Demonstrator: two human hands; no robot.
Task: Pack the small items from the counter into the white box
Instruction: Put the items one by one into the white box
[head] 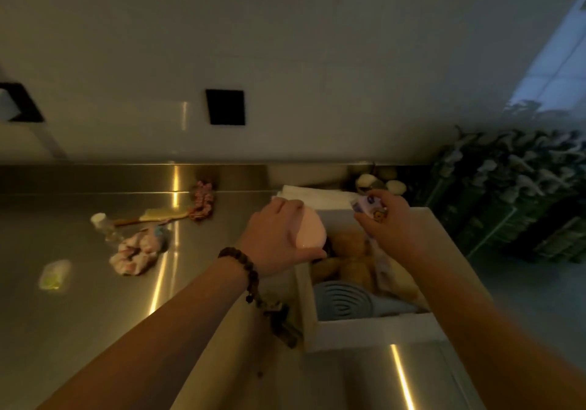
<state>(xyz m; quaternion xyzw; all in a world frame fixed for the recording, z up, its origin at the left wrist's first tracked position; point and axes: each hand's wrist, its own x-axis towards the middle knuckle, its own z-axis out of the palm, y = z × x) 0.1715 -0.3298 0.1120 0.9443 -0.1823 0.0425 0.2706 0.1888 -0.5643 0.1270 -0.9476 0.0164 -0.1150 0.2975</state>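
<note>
The white box (374, 327) stands on the steel counter, right of centre. Inside lie a tan plush toy (352, 260) and a blue ribbed piece (344, 298). My left hand (276, 235) grips a round pink item (312, 230) over the box's left wall. My right hand (388, 216) pinches a small pale purple packet (367, 205) with a cartoon print above the box's far end. On the counter to the left lie a floral scrunchie (138, 251), a pink scrunchie (203, 200), a wooden-handled brush (152, 216), a small clear bottle (103, 222) and a yellowish sachet (54, 275).
A folded white cloth (304, 195) lies behind the box. Small round pale pieces (380, 182) sit by the back wall. Dark green plant-like items (520, 194) fill the right side. The steel counter (79, 314) runs left and toward me.
</note>
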